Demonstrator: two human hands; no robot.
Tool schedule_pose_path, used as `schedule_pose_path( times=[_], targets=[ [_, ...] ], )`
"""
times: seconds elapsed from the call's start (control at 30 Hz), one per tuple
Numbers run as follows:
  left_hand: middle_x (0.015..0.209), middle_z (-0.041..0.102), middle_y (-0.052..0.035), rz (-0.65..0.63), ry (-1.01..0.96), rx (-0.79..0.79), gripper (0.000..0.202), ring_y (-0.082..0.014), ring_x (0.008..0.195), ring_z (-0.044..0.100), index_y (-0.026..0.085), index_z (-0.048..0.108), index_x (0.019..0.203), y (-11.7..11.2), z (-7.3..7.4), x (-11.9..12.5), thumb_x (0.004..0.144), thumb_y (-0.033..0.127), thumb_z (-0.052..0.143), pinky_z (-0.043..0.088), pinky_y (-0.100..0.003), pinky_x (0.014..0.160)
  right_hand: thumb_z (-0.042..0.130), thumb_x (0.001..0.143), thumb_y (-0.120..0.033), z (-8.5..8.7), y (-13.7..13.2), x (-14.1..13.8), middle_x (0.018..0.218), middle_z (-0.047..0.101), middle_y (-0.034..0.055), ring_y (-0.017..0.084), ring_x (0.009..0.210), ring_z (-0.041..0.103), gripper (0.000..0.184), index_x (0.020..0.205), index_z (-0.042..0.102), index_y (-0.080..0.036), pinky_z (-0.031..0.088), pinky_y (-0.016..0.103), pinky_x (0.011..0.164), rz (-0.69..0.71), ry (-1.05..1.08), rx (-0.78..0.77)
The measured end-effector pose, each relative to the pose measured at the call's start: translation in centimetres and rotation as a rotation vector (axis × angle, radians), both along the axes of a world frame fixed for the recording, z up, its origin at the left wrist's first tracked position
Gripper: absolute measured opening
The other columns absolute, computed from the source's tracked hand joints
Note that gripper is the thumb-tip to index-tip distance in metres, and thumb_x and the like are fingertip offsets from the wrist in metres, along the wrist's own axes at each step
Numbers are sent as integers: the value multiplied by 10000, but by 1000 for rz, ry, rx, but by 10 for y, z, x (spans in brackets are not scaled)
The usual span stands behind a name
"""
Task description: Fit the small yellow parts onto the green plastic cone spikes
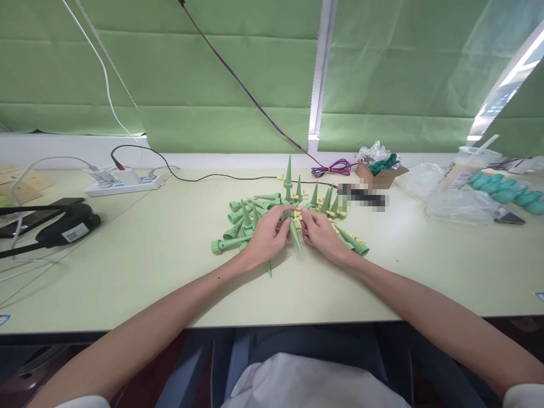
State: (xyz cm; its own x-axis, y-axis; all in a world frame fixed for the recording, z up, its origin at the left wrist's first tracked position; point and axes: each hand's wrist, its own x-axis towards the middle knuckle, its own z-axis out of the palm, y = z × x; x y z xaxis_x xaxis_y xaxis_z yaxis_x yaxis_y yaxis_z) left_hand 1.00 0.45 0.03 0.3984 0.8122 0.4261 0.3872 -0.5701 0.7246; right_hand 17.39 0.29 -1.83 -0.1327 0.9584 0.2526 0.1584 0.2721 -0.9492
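Observation:
Between the thumb and fingers of my left hand (268, 233) is a green plastic watering spike (295, 236), its point tilted down toward me. My right hand (322, 231) meets it from the other side, fingertips pinched on a small yellow valve (298, 216) at the spike's wide end. Whether the valve sits inside the spike is hidden by my fingers. Around both hands lies a pile of similar spikes; one lying spike (233, 243) is left of my left hand. A taller spike (288, 178) stands upright behind, and others with yellow valves stand or lie to the right.
On the left are a white power strip (123, 185) and a black strapped device (70, 224). Behind the pile runs a black cable (221, 177). To the right are a cardboard box (376, 177), a plastic cup (461, 169) and teal wrapped items (508, 190).

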Motion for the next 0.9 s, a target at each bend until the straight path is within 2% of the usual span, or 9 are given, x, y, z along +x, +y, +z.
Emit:
schedule_pose_path(
  times=[0.17, 0.37, 0.5, 0.6, 0.77, 0.9],
  targets=[
    [1111, 627, -82, 1, 52, 91, 240, -132, 697, 623, 205, 601, 1156, 3, -4, 0, 960, 285, 488, 542, -276, 605, 444, 912, -699, -1, 1, 1, 516, 301, -52, 118, 436, 317, 533, 656, 362, -239, 271, 277, 400, -19, 71, -2],
    [1066, 624, -70, 28, 69, 74, 231, -109, 621, 586, 197, 630, 1109, 2, -2, -1, 958, 319, 505, 538, -278, 601, 477, 921, -665, 0, 0, -1, 534, 291, -63, 95, 427, 283, 520, 656, 384, -227, 263, 264, 394, 30, 113, -24],
    [1039, 625, -71, 75, 53, 52, 226, -111, 597, 593, 197, 630, 1080, -2, 2, 0, 948, 342, 517, 536, -280, 584, 470, 924, -666, 2, -2, -1, 527, 309, -65, 93, 403, 312, 510, 674, 403, -228, 271, 261, 390, 58, 134, -29],
    [1016, 637, -74, 82, 10, -4, 219, -116, 580, 606, 192, 629, 1056, -2, 4, 0, 934, 350, 538, 532, -277, 559, 438, 945, -655, 2, -3, 0, 525, 360, -57, 101, 394, 358, 500, 686, 419, -228, 284, 263, 398, 75, 74, -21],
    [941, 663, -61, 107, -50, -84, 185, -125, 550, 619, 182, 614, 1019, 0, 5, -1, 921, 323, 546, 526, -271, 533, 391, 992, -584, 4, -6, 1, 563, 462, -39, 111, 427, 429, 470, 696, 440, -223, 373, 278, 465, 69, -105, 53],
    [989, 651, -52, 106, -140, -131, 179, -114, 507, 620, 186, 582, 1040, 4, 3, -2, 916, 308, 538, 526, -273, 507, 443, 992, -500, 9, -10, 0, 543, 489, -46, 121, 424, 476, 409, 689, 420, -227, 420, 296, 513, 70, -203, 110]
  ],
)
